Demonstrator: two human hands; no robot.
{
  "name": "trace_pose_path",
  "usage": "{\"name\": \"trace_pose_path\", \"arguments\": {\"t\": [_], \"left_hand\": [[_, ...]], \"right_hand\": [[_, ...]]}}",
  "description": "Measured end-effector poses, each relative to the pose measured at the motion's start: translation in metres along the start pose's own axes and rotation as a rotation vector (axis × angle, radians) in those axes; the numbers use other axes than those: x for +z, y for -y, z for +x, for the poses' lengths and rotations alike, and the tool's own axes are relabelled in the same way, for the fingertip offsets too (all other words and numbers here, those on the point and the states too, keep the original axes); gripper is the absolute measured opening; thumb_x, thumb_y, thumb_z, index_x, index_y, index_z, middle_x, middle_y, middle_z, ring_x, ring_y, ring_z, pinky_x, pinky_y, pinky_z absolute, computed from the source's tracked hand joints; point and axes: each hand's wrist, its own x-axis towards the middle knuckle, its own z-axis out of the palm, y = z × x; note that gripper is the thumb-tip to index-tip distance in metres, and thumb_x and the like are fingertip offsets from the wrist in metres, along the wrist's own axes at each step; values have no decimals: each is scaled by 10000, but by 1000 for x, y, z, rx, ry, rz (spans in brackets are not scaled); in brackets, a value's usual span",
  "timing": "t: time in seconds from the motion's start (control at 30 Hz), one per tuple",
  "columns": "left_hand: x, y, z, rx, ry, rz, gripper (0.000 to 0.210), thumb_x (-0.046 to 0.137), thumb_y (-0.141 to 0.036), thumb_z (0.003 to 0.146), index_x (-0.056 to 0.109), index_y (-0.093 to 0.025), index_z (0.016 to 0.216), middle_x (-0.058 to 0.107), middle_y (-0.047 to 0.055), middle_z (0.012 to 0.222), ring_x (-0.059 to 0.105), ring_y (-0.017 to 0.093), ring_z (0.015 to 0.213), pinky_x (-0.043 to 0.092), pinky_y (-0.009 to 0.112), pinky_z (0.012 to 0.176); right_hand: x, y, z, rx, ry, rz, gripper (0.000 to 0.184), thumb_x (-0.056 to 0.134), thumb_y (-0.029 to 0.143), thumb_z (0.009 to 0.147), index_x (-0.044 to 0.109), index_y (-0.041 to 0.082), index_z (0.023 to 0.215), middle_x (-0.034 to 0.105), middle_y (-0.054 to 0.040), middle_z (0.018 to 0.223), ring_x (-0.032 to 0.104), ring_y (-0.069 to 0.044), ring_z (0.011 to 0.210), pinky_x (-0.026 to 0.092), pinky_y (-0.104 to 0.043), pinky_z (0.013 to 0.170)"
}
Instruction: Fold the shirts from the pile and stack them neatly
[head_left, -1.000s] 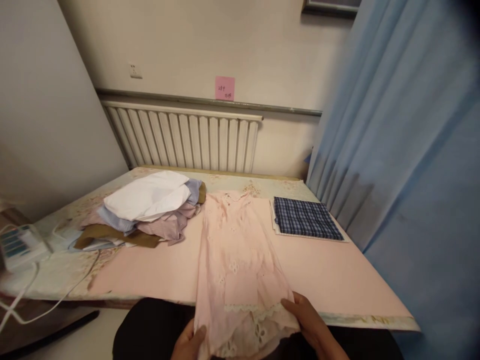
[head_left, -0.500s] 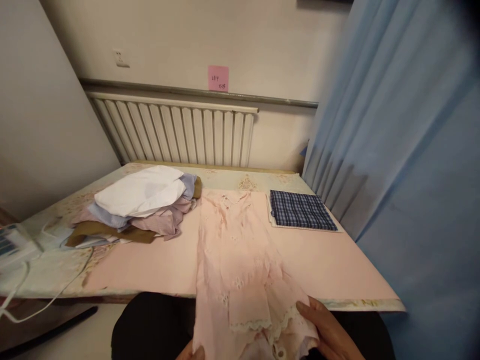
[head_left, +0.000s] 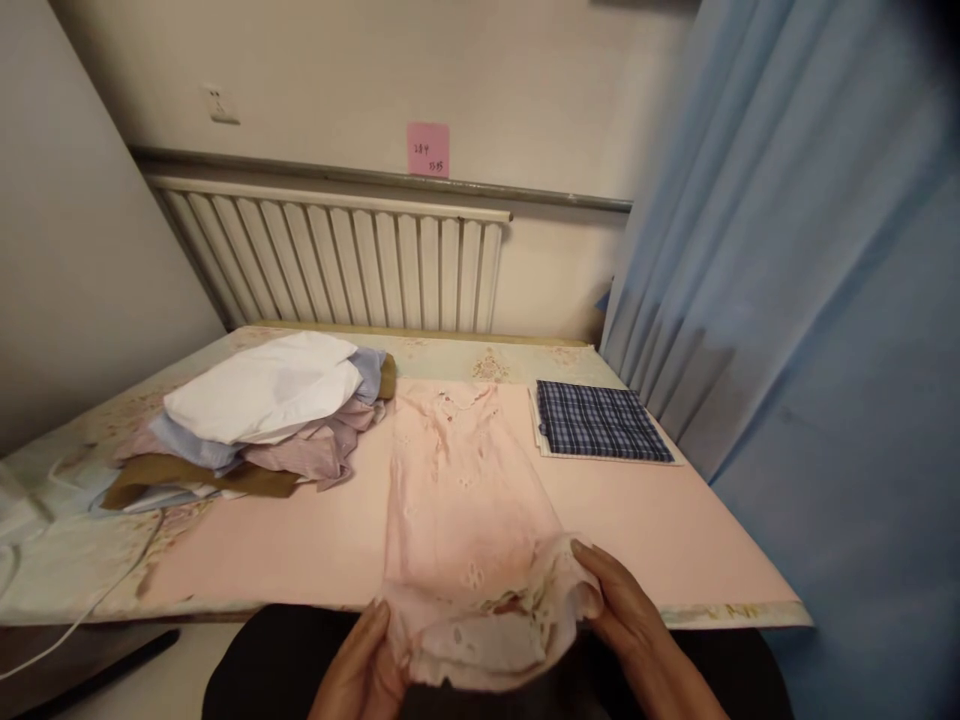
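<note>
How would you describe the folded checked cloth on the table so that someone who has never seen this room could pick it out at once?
Start at the blue curtain on the right, then look down to the far right corner of the table. There lies the checked cloth, folded flat into a neat rectangle beside the pink garment. Its dark blue and white check sets it apart: the other clothes are plain.
</note>
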Motion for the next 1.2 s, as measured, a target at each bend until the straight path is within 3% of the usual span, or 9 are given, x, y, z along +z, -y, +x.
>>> {"name": "trace_pose_path", "arguments": {"t": [0.1, 0.2, 0.37, 0.47, 0.57, 0.67, 0.73, 0.83, 1.2], "left_hand": [[15, -26, 41, 75, 95, -131, 140, 652, -247, 788, 634, -186, 913, 728, 32, 882, 690, 195, 806, 564, 300, 689], [28, -49, 91, 145, 87, -120, 137, 482, -184, 889, 587, -141, 966, 711, 73, 906, 683, 173, 889, 560, 319, 778], [39, -55, 143, 460, -96, 381, 357, 270, -343, 944, 555, -132, 985, 672, 169, 1020, 677, 221, 952, 525, 449, 885], [47, -35, 149, 548, -99, 527, 283, 501, -355, 838, 610, -148, 997, 654, 146, 1115, 594, 268, 1122, 397, 492, 1037], [59, -8, 152, 690, -30, 772, 320, 570, -266, 777, 649, -156, 1067, 580, 127, 1302, 390, 267, 1333, 210, 455, 1153], [65, 15, 161, 936, 9, 1436, 432, 422, -270, 879, 550, -159, 1277, 414, 112, 1467, 255, 273, 1405, 181, 510, 1143], [64, 24, 168, 968, -23, 1745, 471, 367, -288, 911, 474, -186, 1358, 365, 86, 1497, 253, 284, 1405, 201, 541, 1124], [57, 28, 177, 956, -60, 1937, 511, 343, -345, 927, 400, -203, 1414, 346, 66, 1507, 261, 288, 1401, 214, 537, 1120], [36, 11, 181, 1005, -85, 2020, 604, 247, -529, 939, 372, -200, 1430, 334, 65, 1512, 246, 304, 1404, 199, 542, 1117]], "right_hand": [[15, 10, 46, 1, 27, 47, 382, 644, 474, 765, 669, 137, 943, 705, -132, 895, 668, -307, 889, 556, -365, 669], [31, 16, 98, -83, -46, -4, 386, 594, 486, 799, 645, 135, 950, 709, -116, 905, 664, -283, 948, 567, -385, 756], [50, 8, 136, -220, -162, -116, 384, 492, 495, 863, 616, 149, 975, 696, -116, 976, 663, -235, 984, 550, -386, 839], [59, -6, 131, -343, -170, -267, 308, 595, 407, 814, 649, 179, 1014, 679, -93, 1084, 614, -246, 1079, 466, -417, 983], [68, -23, 131, -681, -75, -761, 320, 511, 287, 864, 635, 183, 1141, 614, -100, 1246, 522, -233, 1211, 359, -430, 1087], [71, -38, 140, -924, 79, -1260, 405, 415, 180, 894, 547, 163, 1276, 500, -111, 1384, 389, -221, 1330, 307, -453, 1114], [70, -46, 147, -928, 104, -1431, 425, 428, 185, 901, 507, 188, 1318, 454, -93, 1426, 328, -233, 1365, 268, -486, 1121], [66, -53, 154, -889, 51, -1542, 434, 444, 251, 921, 466, 232, 1354, 424, -62, 1452, 293, -246, 1379, 233, -510, 1121], [64, -56, 154, -912, -42, -1583, 445, 436, 300, 932, 443, 259, 1376, 402, -38, 1468, 269, -258, 1385, 206, -504, 1114]]}}
